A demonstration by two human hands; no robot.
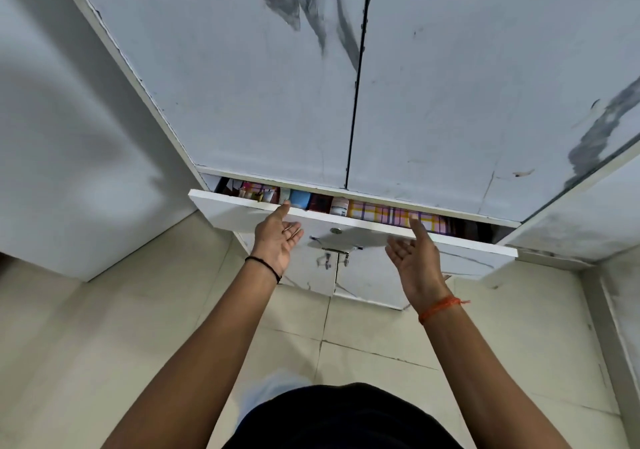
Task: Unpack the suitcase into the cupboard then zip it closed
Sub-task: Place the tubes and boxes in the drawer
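Observation:
A tall white cupboard [242,85] stands in front of me with its two upper doors closed. Below them a white drawer [239,214] is slightly open. Inside it I see a checked cloth [381,214], a blue item [299,198], and small bottles and boxes. My left hand [277,239] is open, palm up, its thumb at the drawer's top edge. My right hand [414,258] is open too, palm turned inward, fingers touching the drawer front near the cloth. Neither hand holds anything. No suitcase is in view.
A metal handle [336,244] and a round lock [335,230] sit on the drawer front. Two lower cupboard doors [363,282] are below, closed. Beige floor tiles [104,344] lie underfoot. A white wall [52,137] is on the left.

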